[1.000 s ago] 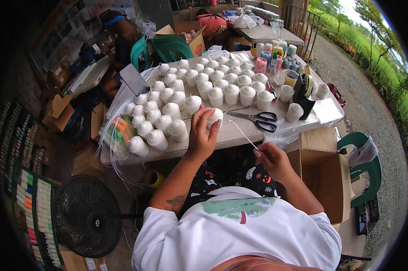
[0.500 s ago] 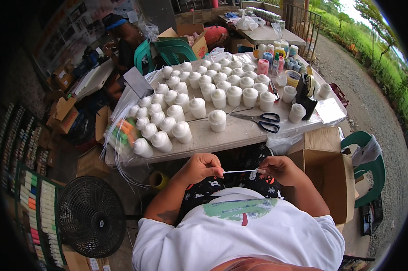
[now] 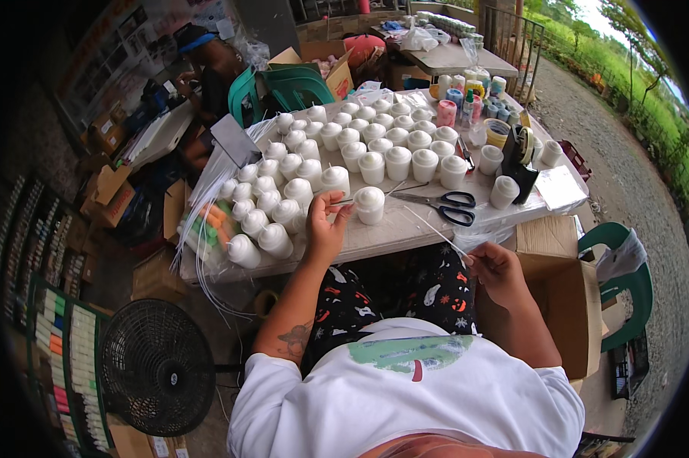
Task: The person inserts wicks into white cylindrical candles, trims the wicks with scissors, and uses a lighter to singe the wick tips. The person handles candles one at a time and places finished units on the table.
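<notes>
The person at the surface [image 3: 325, 258] looks partway through a long batch, as far as I can judge. Rows of white candles [image 3: 398, 164] crowd the middle and left of it, and on some of them a thin wick seems to poke up from the top. Others show no wick that I can make out from here, so I can't count what is finished and what is left.

One candle [image 3: 370, 208] stands upright by itself near the front edge, just ahead of the rows, and I see no wick rising from it. It is probably the one being worked on, its wick likely not yet in.

It is plain white and cup-shaped, narrowing toward the base, with a domed cap that comes to a small nub.

The left hand [image 3: 328, 229] is right beside it, fingers bent; a thin dark rod [image 3: 346, 201] shows at the fingertips, but I can't tell whether it is gripped or whether the fingers touch the candle. The right hand [image 3: 497, 273] pinches one end of a slim white wick [image 3: 434, 230], whose free end slants up and left toward the scissors [image 3: 451, 206], short of the lone candle.
</notes>
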{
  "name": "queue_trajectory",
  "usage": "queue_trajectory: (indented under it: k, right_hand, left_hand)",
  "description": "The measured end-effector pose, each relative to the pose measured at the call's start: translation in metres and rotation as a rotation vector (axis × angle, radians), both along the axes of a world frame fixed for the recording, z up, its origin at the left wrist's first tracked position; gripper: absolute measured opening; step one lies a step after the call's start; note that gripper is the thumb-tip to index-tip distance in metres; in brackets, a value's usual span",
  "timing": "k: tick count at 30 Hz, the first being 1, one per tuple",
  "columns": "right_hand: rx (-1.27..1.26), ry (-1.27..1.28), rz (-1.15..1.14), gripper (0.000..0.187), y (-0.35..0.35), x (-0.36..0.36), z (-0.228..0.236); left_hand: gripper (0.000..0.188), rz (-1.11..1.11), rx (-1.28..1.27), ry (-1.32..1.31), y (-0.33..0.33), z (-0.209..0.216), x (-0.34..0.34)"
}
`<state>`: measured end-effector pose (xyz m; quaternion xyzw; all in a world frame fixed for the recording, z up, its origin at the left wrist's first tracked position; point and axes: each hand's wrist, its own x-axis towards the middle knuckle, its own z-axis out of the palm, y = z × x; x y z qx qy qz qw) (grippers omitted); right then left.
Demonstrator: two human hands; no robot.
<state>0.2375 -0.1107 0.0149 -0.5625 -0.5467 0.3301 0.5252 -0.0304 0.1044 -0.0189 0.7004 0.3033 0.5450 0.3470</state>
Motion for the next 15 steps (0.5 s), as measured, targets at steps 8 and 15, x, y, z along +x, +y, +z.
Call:
queue_trajectory:
  k: [8,15]
  right_hand:
    - [-0.036,0.204,-0.07,0.009,0.005,-0.004,0.0]
    - [0.5,-0.483,0.198,0.009,0.025,-0.045,0.02]
  left_hand:
    - [0.097,0.035,0.06,0.218,0.005,-0.022,0.049]
    - [0.076,0.094,0.303,0.355,-0.048,0.022,0.06]
